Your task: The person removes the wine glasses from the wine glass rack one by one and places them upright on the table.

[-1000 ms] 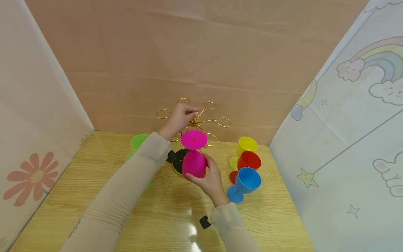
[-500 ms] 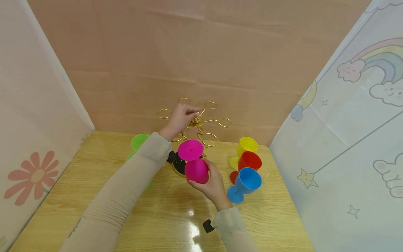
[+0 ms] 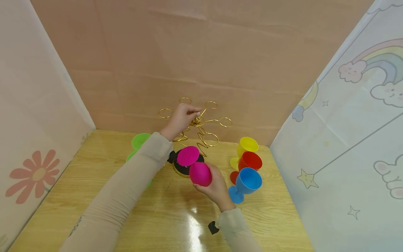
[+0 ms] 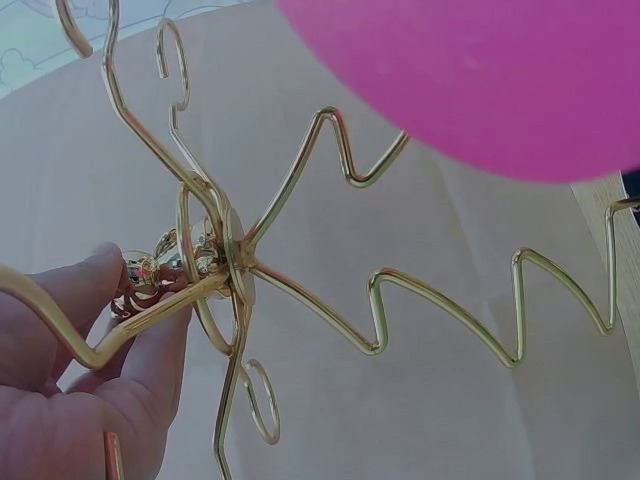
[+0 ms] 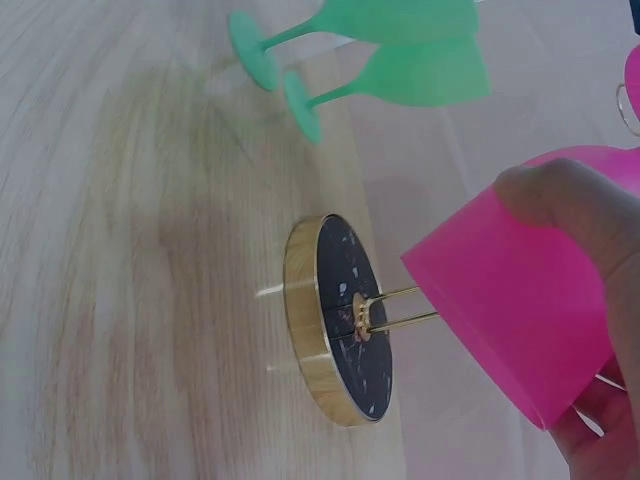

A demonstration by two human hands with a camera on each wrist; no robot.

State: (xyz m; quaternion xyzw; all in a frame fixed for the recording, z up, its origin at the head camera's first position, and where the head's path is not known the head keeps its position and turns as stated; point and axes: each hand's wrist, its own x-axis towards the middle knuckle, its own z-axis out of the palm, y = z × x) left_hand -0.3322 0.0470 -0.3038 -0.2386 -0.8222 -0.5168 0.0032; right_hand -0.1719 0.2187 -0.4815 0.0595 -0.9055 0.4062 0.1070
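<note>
In the head view my left hand (image 3: 180, 118) pinches the top of a gold wire goblet rack; the left wrist view shows thumb and fingers on its shiny knob (image 4: 140, 268). My right hand (image 3: 216, 185) grips a pink plastic goblet (image 3: 200, 174) round its bowl. The goblet is upside down and tilted, its round foot (image 3: 188, 156) uppermost. It hangs in front of the rack's black, gold-rimmed base (image 5: 352, 265). From the right wrist, the bowl's mouth points down toward the table, close beside the rack's stem. The goblet's stem is hidden in the head view.
Yellow (image 3: 247, 145), red (image 3: 250, 160) and blue (image 3: 248, 180) goblets stand upright on the table's right side. Green goblets (image 5: 425, 75) stand at left, partly hidden behind my left sleeve (image 3: 138, 171). A peach backdrop (image 3: 201, 52) rises behind the wooden table (image 3: 267, 217).
My right hand has drawn the pink goblet down and slightly right, away from the rack's rings, and its foot has tipped leftward. My left hand has stayed on the knob.
</note>
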